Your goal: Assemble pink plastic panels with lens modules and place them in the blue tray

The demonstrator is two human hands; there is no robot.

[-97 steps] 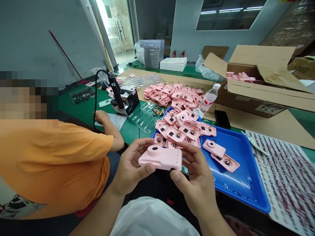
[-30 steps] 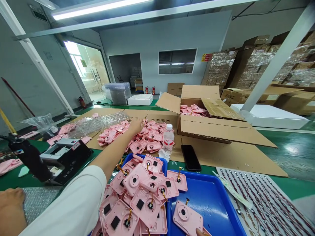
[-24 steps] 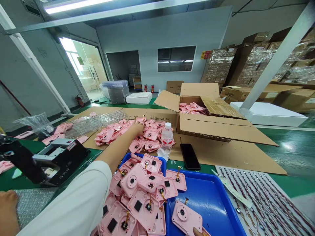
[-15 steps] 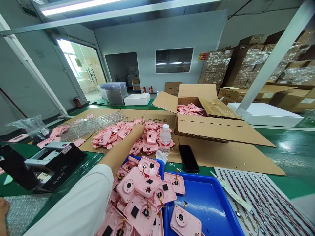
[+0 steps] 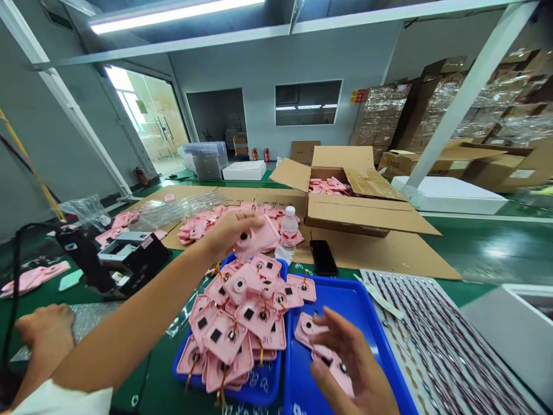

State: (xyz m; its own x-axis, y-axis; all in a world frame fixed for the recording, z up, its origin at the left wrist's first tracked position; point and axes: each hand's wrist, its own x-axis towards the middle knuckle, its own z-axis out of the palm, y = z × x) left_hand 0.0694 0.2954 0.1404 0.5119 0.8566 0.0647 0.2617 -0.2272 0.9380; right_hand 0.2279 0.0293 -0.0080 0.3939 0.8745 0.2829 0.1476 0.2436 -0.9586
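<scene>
Left hand (image 5: 228,230): grip clamped round a pink camera shell (image 5: 258,239), which was held up in the air just above the left blue tray.
Right hand (image 5: 349,363): grip apart, fingers spread, right over two pink shells (image 5: 332,369) lying in the right blue tray.
Step in hand: judging by the hands, shells were being picked up and handled one at a time.
Left blue tray (image 5: 259,396): heaped with pink shells, most trailing short wires.
Right blue tray (image 5: 332,294): nearly bare — only those two shells showed.
Cardboard box (image 5: 371,216): open, flaps up, with more pink shells inside.
Cardboard sheet (image 5: 345,253): on the green bench (image 5: 155,392), with a loose pile of pink shells (image 5: 203,225) on it.
</scene>
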